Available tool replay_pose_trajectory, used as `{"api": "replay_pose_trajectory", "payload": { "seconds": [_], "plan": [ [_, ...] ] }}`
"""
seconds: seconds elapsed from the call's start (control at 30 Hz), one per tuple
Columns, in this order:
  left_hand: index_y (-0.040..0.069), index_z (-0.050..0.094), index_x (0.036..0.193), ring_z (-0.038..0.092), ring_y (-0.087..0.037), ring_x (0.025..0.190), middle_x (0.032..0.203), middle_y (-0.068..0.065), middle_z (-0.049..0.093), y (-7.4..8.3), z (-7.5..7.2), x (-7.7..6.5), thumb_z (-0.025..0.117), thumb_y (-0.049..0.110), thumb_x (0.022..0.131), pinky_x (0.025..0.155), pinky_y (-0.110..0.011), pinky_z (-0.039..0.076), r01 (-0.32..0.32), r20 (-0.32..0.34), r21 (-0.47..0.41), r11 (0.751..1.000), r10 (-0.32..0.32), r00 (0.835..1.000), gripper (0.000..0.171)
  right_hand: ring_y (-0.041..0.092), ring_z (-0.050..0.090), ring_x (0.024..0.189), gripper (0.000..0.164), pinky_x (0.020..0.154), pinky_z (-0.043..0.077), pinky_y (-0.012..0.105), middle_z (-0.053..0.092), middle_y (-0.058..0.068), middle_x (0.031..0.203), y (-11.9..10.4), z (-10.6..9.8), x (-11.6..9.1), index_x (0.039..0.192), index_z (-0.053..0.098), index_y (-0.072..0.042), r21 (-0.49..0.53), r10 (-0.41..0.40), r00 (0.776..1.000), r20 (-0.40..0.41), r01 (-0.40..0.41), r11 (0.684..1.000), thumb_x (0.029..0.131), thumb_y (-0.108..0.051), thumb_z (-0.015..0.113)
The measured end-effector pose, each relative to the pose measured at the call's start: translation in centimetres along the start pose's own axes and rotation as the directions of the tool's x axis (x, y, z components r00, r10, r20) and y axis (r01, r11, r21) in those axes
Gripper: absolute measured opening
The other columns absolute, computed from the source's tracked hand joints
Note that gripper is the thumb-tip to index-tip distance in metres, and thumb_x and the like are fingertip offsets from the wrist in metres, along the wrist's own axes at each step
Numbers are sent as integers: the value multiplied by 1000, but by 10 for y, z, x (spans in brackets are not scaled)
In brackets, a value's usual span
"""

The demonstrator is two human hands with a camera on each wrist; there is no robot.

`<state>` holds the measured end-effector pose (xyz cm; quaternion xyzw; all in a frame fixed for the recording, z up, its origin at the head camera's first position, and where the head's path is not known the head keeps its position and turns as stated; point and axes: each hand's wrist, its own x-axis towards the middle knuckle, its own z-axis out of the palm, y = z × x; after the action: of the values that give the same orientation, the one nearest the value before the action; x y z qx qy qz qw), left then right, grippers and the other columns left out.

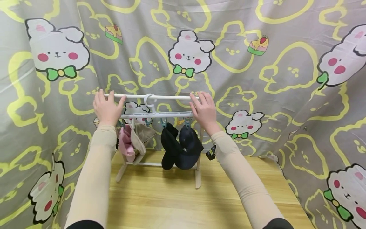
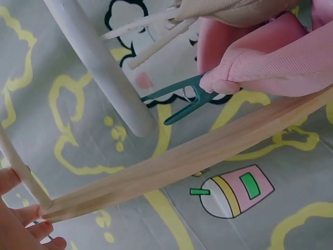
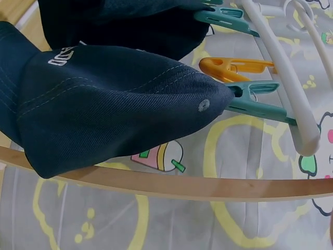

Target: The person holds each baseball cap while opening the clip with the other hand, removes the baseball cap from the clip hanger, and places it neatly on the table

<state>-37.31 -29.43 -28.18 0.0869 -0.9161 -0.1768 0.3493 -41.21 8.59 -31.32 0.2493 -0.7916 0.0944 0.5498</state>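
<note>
A small clothes rack has a white top bar [image 1: 174, 97] on wooden posts [image 2: 156, 161]. My left hand [image 1: 107, 108] grips the bar's left end, its fingers bent around the rod near the post in the left wrist view. At the other end, my right hand [image 1: 204, 111] holds the bar with fingers over it and thumb lower. A white clip hanger [image 1: 171, 115] hangs from the bar by its hook [image 1: 147, 100]. Teal clips [image 2: 187, 96] hold a pink cap [image 1: 125, 144], a beige cap [image 1: 138, 144], a black cap [image 1: 168, 149] and a navy cap [image 3: 114, 104].
The rack's feet [image 1: 198, 178] stand on a wooden table [image 1: 160, 197], joined by a low white bar [image 1: 154, 164]. Grey patterned cloth [image 1: 246, 79] surrounds the table at the back and sides. An orange clip [image 3: 234, 67] sits beside the navy cap's clip.
</note>
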Motion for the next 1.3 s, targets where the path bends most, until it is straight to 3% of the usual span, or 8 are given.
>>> {"api": "replay_pose_trajectory", "payload": {
  "seconds": [0.37,0.83,1.1,1.3],
  "plan": [
    [11,41,147,12,-43,149,159,-25,17,17,9,-5,32,67,96,121,-57,9,-19,9,31,999,19,1000,77,32,53,124,37,114,36,43,65,16,126,19,-15,-6,130,63,-14,0,-5,1000,14,5,1000,100,-32,52],
    [11,48,141,24,-44,144,153,-28,29,32,23,-14,42,63,95,119,-56,18,-109,-101,27,994,112,989,69,36,56,120,34,114,37,44,66,19,122,42,-24,-17,126,66,-13,15,-22,997,-74,24,1000,95,-27,60],
    [13,51,140,28,-46,142,151,-29,33,44,29,-20,46,60,95,118,-57,21,-156,-144,37,987,160,977,65,38,57,117,36,107,43,48,67,20,119,57,-30,-23,126,66,-12,4,-34,994,-100,34,999,91,-20,65],
    [13,52,139,29,-46,141,149,-30,34,54,33,-24,47,59,95,117,-57,23,-182,-165,33,983,185,969,64,38,55,120,33,111,40,47,66,20,121,67,-36,-27,126,65,-11,4,-20,997,-74,20,1000,97,-23,57]
  ]
}}
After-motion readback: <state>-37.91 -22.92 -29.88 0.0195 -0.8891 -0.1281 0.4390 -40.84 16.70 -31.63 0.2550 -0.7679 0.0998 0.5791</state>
